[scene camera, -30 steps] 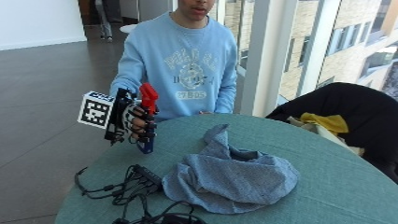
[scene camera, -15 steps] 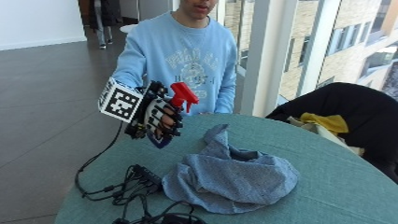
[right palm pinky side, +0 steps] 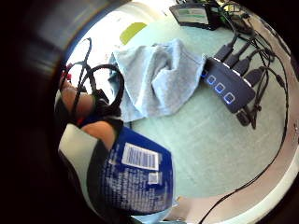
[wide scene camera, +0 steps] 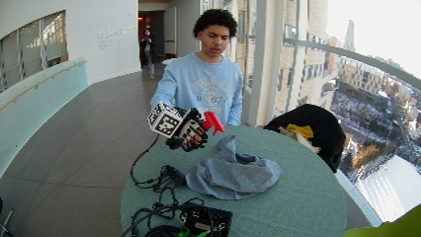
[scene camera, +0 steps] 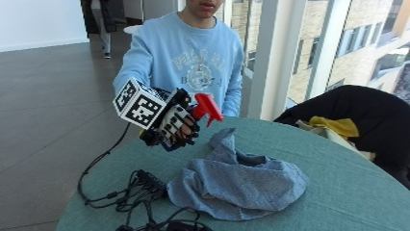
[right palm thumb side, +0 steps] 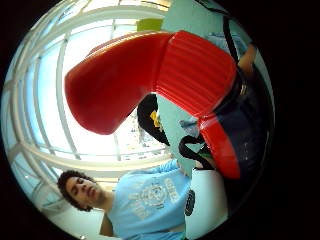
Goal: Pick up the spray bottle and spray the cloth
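Above table edge, spray bottle (scene camera: 200,111) tilted, nozzle toward cloth (scene camera: 240,180), fingers (scene camera: 176,126) curled around it

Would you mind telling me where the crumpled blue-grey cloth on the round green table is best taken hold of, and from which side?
Pinch the raised peak of the crumpled blue-grey cloth from above, at the end nearest the gloved right hand. That fold stands clear of the round green table, so fingers can probably close on it there, whereas the rest lies low and spread.
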`<act>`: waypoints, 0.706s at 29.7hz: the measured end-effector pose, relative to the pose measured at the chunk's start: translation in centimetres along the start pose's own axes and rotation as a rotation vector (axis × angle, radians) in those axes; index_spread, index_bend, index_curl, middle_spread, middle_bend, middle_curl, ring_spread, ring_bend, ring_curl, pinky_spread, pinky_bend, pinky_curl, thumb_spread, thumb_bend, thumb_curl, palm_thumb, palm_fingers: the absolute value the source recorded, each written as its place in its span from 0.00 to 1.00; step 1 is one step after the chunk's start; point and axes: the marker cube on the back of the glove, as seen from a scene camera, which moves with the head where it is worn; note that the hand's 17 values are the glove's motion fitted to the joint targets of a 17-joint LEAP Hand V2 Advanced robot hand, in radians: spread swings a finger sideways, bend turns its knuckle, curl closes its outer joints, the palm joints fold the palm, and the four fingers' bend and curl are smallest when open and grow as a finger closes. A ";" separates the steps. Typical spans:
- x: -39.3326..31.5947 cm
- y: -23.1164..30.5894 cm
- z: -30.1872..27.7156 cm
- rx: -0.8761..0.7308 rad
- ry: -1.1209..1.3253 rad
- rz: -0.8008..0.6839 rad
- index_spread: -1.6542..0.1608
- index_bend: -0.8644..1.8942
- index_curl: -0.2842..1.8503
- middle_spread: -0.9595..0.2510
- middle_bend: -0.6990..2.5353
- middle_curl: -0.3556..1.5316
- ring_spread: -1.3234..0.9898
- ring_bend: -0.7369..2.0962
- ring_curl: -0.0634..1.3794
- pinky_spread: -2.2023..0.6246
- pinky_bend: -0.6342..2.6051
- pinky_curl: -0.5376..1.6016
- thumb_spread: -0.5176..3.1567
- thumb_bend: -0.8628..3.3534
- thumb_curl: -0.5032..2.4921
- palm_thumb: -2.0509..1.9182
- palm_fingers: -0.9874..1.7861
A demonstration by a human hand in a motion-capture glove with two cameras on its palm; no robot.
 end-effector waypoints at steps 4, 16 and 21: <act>0.1 -0.3 0.3 -0.012 0.008 0.010 0.80 0.37 0.31 0.71 0.31 0.45 0.56 0.44 0.32 0.81 0.30 0.43 0.29 0.20 0.40 0.76 0.78; -0.4 0.1 1.3 -0.070 0.043 0.035 0.81 0.37 0.32 0.71 0.31 0.45 0.56 0.44 0.32 0.81 0.30 0.43 0.28 0.20 0.41 0.76 0.78; -0.6 0.1 1.5 -0.081 0.054 0.040 0.81 0.37 0.32 0.71 0.31 0.45 0.56 0.44 0.32 0.81 0.30 0.43 0.28 0.20 0.41 0.76 0.78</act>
